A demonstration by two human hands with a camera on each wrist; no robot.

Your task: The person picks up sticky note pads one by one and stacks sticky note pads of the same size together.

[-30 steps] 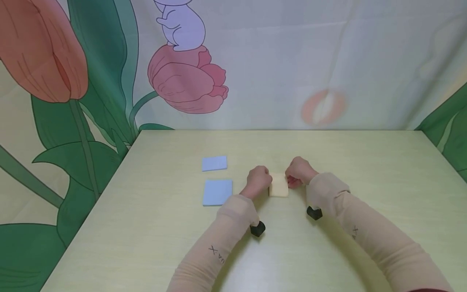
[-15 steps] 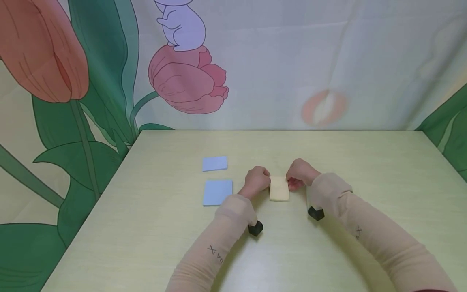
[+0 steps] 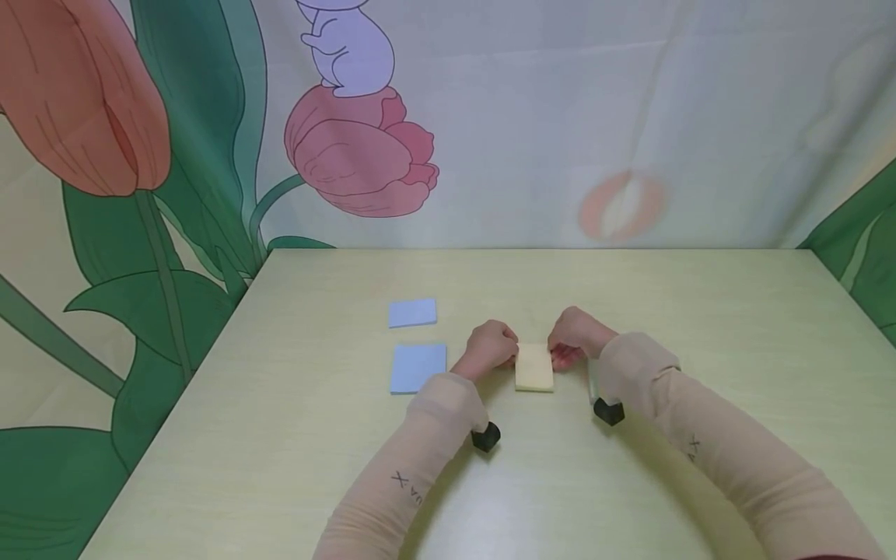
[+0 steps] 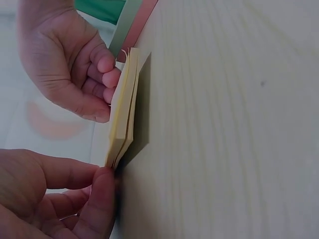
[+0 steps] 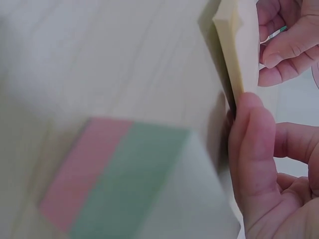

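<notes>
A pale yellow sticky-note pad (image 3: 534,369) is between my two hands at mid-table. In the left wrist view its layered page edges show, parted by a thin gap, and a shadow falls on the tabletop beside it. My left hand (image 3: 488,345) pinches the pad's left side between thumb and index finger. From the other side my right hand (image 3: 575,337) holds it, fingers (image 4: 110,78) curled at its edge. A block striped pink, green and white (image 5: 134,174) lies close by my right wrist, mostly hidden by the sleeve in the head view.
To the left of my left hand lie a square blue note pad (image 3: 416,369) and, farther back, a smaller blue pad (image 3: 411,313). The pale wooden table (image 3: 280,435) ends at a printed flower curtain (image 3: 504,140).
Both hands have drawn the yellow pad slightly toward me, and its front edge sits lower in the head view. The blue pads have stayed put.
</notes>
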